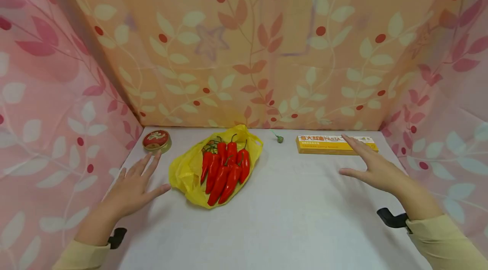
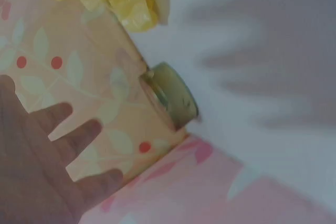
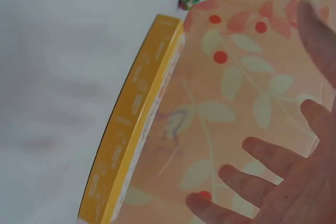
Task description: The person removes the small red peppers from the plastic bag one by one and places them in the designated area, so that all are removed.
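Note:
My left hand hovers over the table's left side with fingers spread, holding nothing. Just beyond its fingertips stands a round tin with a red lid, seen side-on in the left wrist view. Right of that hand, several red chili peppers lie on a crumpled yellow plastic bag. My right hand, also empty with straight fingers, hangs over the right side. Its fingertips overlap a yellow and white pasta box in the head view; the right wrist view shows the box apart from the fingers.
A lollipop-like small round thing with a thin green stick lies between the bag and the box. Floral cloth walls in the white table at the back and both sides.

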`<state>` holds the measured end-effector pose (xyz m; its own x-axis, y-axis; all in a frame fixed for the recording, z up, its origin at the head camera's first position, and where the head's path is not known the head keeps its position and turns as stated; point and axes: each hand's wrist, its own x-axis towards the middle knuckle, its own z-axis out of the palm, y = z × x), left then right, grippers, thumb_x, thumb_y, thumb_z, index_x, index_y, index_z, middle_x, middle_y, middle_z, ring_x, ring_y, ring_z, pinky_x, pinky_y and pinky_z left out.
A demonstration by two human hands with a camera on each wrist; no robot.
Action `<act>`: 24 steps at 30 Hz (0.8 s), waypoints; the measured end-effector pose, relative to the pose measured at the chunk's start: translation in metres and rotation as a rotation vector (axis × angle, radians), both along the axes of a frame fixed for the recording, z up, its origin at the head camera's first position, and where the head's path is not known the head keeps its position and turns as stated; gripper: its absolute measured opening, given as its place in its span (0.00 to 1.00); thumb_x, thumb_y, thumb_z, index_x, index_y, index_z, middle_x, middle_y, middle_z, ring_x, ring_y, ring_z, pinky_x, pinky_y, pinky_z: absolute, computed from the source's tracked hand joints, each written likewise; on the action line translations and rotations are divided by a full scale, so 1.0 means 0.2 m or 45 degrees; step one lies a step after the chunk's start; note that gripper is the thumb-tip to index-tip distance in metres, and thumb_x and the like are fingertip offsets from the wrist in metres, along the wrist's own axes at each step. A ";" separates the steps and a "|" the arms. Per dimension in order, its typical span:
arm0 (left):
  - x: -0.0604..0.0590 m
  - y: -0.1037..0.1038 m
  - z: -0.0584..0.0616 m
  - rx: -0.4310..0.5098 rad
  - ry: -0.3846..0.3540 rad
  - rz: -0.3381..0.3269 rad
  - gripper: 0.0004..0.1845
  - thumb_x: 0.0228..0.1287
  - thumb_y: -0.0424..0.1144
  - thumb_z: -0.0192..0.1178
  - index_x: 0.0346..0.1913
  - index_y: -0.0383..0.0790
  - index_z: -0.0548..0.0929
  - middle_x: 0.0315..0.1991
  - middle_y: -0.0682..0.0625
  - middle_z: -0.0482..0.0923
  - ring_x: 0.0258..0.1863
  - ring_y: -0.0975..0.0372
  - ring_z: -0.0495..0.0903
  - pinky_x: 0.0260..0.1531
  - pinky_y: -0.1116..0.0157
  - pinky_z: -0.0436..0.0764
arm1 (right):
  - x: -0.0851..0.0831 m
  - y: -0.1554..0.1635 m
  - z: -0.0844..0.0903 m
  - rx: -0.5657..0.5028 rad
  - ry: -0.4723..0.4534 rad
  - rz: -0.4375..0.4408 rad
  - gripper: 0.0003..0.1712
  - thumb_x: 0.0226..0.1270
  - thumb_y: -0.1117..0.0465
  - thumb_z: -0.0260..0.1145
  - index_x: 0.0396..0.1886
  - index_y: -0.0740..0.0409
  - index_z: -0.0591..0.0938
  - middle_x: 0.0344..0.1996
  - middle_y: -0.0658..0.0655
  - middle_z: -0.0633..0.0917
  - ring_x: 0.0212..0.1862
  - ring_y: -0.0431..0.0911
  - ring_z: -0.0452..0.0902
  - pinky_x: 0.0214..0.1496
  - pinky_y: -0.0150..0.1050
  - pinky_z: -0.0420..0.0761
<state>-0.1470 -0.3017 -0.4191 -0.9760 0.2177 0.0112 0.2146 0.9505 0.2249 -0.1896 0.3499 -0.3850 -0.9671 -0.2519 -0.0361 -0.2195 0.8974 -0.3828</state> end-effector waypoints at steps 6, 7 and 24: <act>-0.06 0.03 -0.07 0.450 -0.139 -0.044 0.49 0.74 0.59 0.54 0.80 0.63 0.28 0.69 0.33 0.69 0.65 0.37 0.70 0.59 0.31 0.68 | -0.07 -0.12 -0.06 -0.151 0.078 0.014 0.55 0.68 0.36 0.65 0.82 0.31 0.41 0.78 0.68 0.58 0.71 0.72 0.62 0.61 0.74 0.68; -0.07 0.04 -0.07 0.538 -0.176 -0.035 0.48 0.75 0.57 0.53 0.79 0.67 0.27 0.67 0.34 0.72 0.63 0.39 0.72 0.57 0.32 0.70 | -0.08 -0.15 -0.07 -0.174 0.097 0.017 0.54 0.68 0.37 0.65 0.82 0.31 0.41 0.77 0.68 0.60 0.70 0.71 0.64 0.60 0.72 0.71; -0.16 0.22 -0.20 1.197 -0.451 0.066 0.36 0.80 0.53 0.47 0.80 0.71 0.40 0.78 0.35 0.53 0.50 0.51 0.81 0.56 0.51 0.81 | -0.21 -0.59 -0.18 -0.493 0.095 0.153 0.48 0.69 0.40 0.66 0.81 0.25 0.48 0.70 0.58 0.74 0.59 0.57 0.81 0.58 0.56 0.81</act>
<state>-0.1795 -0.2569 -0.4598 -0.9643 0.2268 -0.1365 -0.0470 0.3606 0.9315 -0.2312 0.2312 -0.4218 -0.9264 -0.3442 0.1526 -0.3537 0.6566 -0.6661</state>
